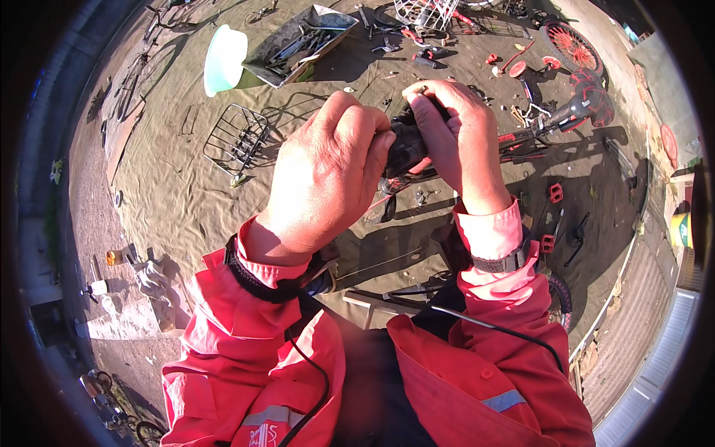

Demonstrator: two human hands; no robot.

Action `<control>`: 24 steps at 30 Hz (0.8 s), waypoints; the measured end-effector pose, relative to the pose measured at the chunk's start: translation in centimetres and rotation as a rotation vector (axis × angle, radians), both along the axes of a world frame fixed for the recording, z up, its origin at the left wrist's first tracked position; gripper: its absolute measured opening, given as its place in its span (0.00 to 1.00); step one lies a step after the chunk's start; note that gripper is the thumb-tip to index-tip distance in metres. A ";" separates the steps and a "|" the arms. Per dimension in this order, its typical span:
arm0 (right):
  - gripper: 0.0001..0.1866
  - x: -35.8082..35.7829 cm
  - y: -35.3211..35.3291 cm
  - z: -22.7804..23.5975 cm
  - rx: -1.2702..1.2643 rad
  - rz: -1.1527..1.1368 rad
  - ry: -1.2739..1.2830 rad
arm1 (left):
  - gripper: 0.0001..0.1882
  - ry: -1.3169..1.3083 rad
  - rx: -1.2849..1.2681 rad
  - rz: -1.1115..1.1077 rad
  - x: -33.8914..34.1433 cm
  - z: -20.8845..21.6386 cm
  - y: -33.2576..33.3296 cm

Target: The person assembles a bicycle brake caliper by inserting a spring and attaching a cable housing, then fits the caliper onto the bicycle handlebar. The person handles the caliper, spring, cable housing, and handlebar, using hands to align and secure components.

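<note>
"What do you have?"
"From my end, I see the left hand (pixel 324 167) and right hand (pixel 458 141) gripping a black part (pixel 406 147) between them, in line with the bicycle frame (pixel 514 138). I can't tell whether they're joined."
"How far along?"
"Unfinished, I'd judge: a red pedal (pixel 555 193) and, farther off, a wire rack (pixel 237 139) lie loose on the ground sheet (pixel 171 164)."
</note>
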State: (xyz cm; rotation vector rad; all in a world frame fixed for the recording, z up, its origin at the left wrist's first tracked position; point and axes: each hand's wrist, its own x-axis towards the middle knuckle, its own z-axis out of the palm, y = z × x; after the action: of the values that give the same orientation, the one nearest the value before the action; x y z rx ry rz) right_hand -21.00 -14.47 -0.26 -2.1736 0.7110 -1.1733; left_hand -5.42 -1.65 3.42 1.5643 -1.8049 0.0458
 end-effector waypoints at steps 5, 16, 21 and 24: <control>0.04 0.4 0.1 -0.1 -0.009 0.001 -0.082 | 0.08 -0.027 0.016 0.064 -0.2 -0.3 0.1; 0.03 0.3 0.1 0.0 -0.017 -0.011 -0.077 | 0.08 0.031 -0.015 -0.023 0.1 -0.2 0.0; 0.03 0.2 0.2 0.0 -0.040 -0.026 -0.063 | 0.08 -0.033 -0.027 0.044 -0.1 -0.4 -0.1; 0.04 0.1 0.3 0.0 -0.006 -0.024 -0.044 | 0.08 0.019 -0.023 -0.003 0.1 -0.4 0.0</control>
State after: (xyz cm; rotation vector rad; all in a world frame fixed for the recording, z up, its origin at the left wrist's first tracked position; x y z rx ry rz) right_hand -20.90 -14.16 -0.23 -2.1431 0.7169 -1.2332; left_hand -5.34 -1.63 3.05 1.5416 -1.7858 0.0499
